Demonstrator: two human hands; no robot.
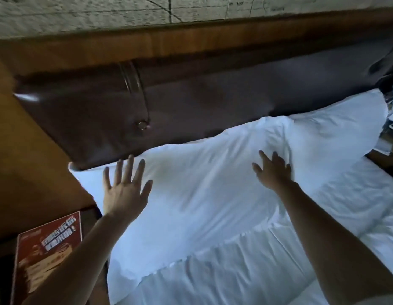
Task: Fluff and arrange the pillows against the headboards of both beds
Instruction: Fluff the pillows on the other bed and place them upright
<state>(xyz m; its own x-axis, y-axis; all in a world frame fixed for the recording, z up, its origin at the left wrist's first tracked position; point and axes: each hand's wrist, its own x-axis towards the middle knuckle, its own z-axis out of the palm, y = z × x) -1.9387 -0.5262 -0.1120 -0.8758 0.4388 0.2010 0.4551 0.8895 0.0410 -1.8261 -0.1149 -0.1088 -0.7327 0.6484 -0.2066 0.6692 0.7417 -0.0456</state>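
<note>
Textured pale wallpaper (81, 14) runs along the far side, and below it sits a wooden frame around the dark brown padded headboard (213, 100). A curved chrome arm (136, 84) with a small round end hangs down the padding. The near white pillow (191, 194) lies with its far edge touching the headboard, and the second white pillow (336, 126) sits beside it to the right, also against the padding.

My left hand (125, 192) is spread wide with straight fingers over the pillow's left end, gripping nothing; I cannot tell whether the palm touches the fabric. My right hand (272, 172) lies flat and open on the near pillow's right part, fingers reaching the crease where the two pillows meet. A rumpled white duvet (246, 271) covers the near bed. On the near left, a red leaflet (48, 256) lies on a dark nightstand (2, 260).
</note>
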